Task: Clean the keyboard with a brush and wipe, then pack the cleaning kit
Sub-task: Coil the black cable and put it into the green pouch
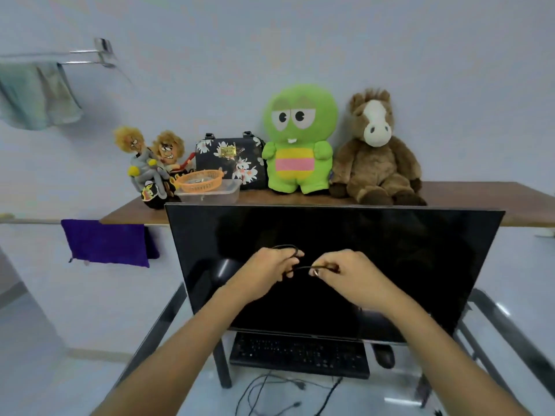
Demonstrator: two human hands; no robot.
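Note:
Both my hands are raised in front of the dark monitor (390,250). A thin black cable (288,247) loops around the fingers of my left hand (267,265). My right hand (345,273) pinches the cable's other stretch, fingers closed on it. The black keyboard (300,354) lies low down under the monitor's bottom edge, well below both hands. A black mouse (384,355) sits to its right. No brush or wipe shows in my hands.
An orange basket (199,180) rests in a clear plastic tub (216,195) on the brown shelf (480,202), beside dolls, a floral bag, a green plush and a brown horse plush. A purple cloth (105,243) hangs left. Loose cables (270,388) lie below the keyboard.

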